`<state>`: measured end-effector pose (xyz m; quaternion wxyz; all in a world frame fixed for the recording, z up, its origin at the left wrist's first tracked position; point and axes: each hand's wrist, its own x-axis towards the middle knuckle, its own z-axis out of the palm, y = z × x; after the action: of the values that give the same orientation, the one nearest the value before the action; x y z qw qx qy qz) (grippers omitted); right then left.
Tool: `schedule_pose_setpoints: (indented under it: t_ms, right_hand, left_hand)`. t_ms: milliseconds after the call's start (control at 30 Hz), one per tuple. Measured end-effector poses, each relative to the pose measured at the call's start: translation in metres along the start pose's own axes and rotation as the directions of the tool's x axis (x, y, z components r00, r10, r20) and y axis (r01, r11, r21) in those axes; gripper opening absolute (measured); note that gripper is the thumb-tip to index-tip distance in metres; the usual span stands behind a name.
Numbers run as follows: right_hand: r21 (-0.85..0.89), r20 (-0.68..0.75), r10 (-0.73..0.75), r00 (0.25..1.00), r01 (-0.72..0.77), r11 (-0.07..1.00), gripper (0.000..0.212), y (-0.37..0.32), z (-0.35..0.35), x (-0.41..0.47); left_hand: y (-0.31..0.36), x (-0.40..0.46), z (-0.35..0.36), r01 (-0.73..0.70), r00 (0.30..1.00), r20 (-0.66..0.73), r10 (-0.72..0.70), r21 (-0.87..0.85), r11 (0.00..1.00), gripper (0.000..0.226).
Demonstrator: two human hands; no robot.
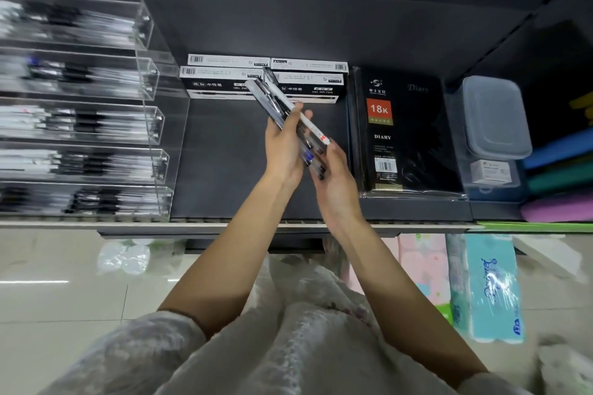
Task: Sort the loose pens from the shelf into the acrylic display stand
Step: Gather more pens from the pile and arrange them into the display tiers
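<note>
A bundle of several pens (268,94), clear, black and white, is held up over the dark shelf (221,163). My left hand (284,144) grips the bundle around its middle, fingers curled round it. My right hand (335,179) holds the lower ends of the same pens from the right. The tiered acrylic display stand (150,99) stands at the left of the shelf, its several rows holding pens, blurred in this view.
Gel ink pen boxes (224,80) are stacked at the back of the shelf. A wrapped black diary (404,131) lies to the right, then a clear lidded plastic box (494,115). Packs of tissue (491,289) sit on the floor below.
</note>
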<state>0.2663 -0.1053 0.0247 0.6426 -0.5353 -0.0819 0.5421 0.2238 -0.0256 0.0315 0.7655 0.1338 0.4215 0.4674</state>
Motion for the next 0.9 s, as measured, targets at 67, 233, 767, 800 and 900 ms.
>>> schedule_pose_setpoints:
  t_ms: [67,233,767,800,900]
  right_hand:
    - [0.096,0.002,0.012,1.000,-0.012,0.995,0.042,0.000,0.005,0.000]
    - [0.141,0.017,0.028,0.999,-0.030,0.990,0.050,-0.005,-0.002,-0.002]
    - [-0.587,0.296,-0.075,0.952,0.244,0.772,0.026,-0.088,-0.010,0.015]
    - [-0.570,0.301,-0.075,0.951,0.242,0.785,0.023,-0.086,-0.011,0.017]
    - [-0.512,0.304,-0.071,0.950,0.226,0.829,0.018,-0.083,-0.013,0.018]
  left_hand:
    - [-0.003,-0.004,0.001,-0.008,1.000,0.029,0.007,0.033,0.999,0.008]
    - [-0.009,-0.013,-0.008,0.033,0.991,0.135,-0.018,-0.103,0.994,0.023]
    - [0.014,-0.047,-0.021,0.196,0.819,0.438,-0.370,0.393,0.899,0.017]
    - [0.013,-0.047,-0.022,0.211,0.817,0.444,-0.368,0.363,0.907,0.018]
    - [0.013,-0.046,-0.025,0.244,0.797,0.478,-0.369,0.304,0.921,0.023]
